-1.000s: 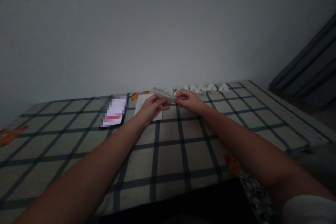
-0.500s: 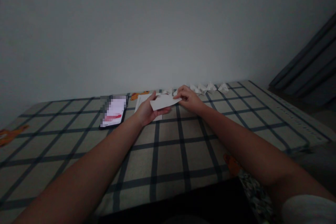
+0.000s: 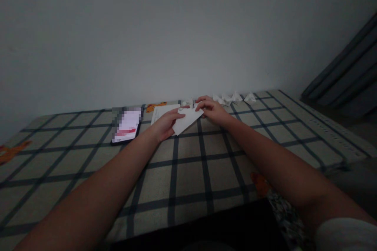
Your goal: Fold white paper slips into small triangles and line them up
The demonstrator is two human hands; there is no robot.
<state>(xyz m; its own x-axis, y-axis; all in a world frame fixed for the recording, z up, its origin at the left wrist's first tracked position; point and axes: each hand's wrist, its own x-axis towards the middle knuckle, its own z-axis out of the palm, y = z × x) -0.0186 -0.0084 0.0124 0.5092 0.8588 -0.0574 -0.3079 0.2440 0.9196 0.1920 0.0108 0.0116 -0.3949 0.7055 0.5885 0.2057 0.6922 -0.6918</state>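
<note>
Both my arms reach out over a checked bed sheet point(image 3: 191, 168). My left hand point(image 3: 166, 123) and my right hand point(image 3: 212, 110) together hold a folded piece of white paper point(image 3: 187, 119) just above the sheet. The left hand's fingers close on the paper's left edge. On its right top corner the right hand's fingers pinch. A flat white sheet of paper point(image 3: 160, 112) lies under and behind my left hand.
A phone point(image 3: 127, 126) with a lit screen lies to the left of the paper. Several small folded white paper shapes point(image 3: 235, 98) sit in a row by the wall behind my right hand. A dark curtain point(image 3: 347, 82) hangs at the right.
The folded paper was held edge-on a second ago. It has been turned flat side up and lowered toward the sheet, with both hands still on it.
</note>
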